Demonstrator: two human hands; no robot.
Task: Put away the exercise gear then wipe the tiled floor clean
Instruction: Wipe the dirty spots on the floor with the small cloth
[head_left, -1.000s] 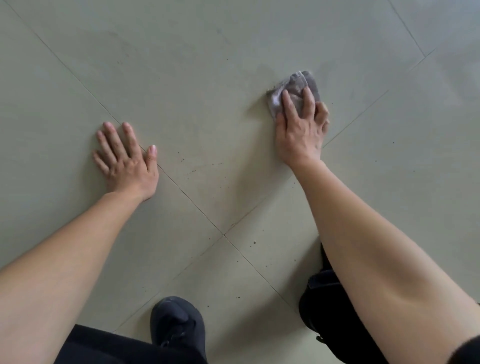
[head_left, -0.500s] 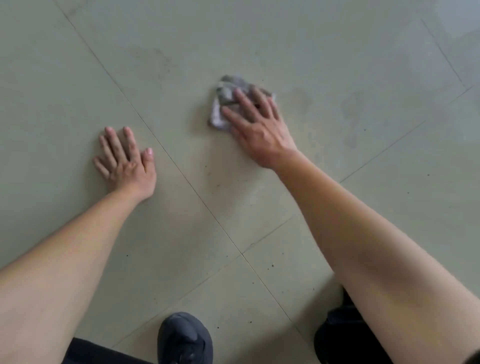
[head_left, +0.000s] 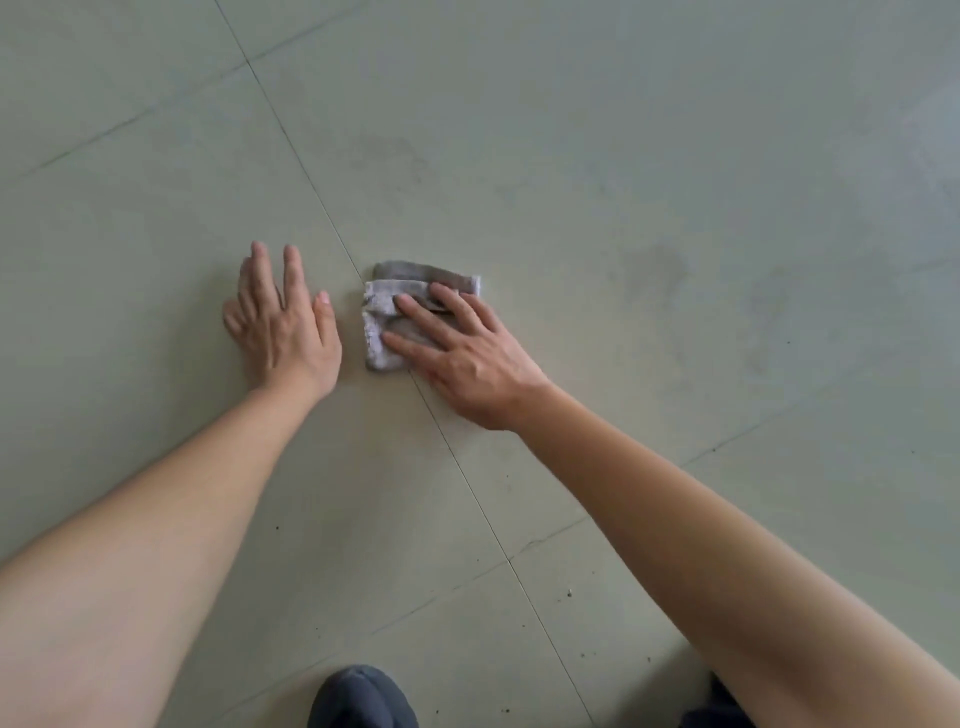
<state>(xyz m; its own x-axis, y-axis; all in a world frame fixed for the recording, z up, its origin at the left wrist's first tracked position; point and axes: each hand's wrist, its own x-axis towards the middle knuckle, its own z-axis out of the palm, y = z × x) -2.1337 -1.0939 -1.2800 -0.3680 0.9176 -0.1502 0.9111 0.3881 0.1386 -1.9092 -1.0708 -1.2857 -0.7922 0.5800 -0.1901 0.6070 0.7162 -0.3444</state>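
Note:
A folded grey cloth (head_left: 387, 317) lies flat on the pale green tiled floor (head_left: 623, 156), right on a diagonal grout line. My right hand (head_left: 467, 356) presses down on the cloth with spread fingers and covers its right half. My left hand (head_left: 280, 327) rests palm-down on the floor a short gap to the left of the cloth, fingers together and holding nothing. No exercise gear is in view.
Faint damp smears mark the tile (head_left: 660, 270) to the right of the cloth. Small dark specks (head_left: 569, 592) dot the floor near the tile joint. A dark shoe (head_left: 361, 696) and a dark trouser knee (head_left: 717, 709) show at the bottom edge.
My right hand has slid the cloth left across the tile, from the far right to just beside my left hand. The left hand stayed planted while the view shifted.

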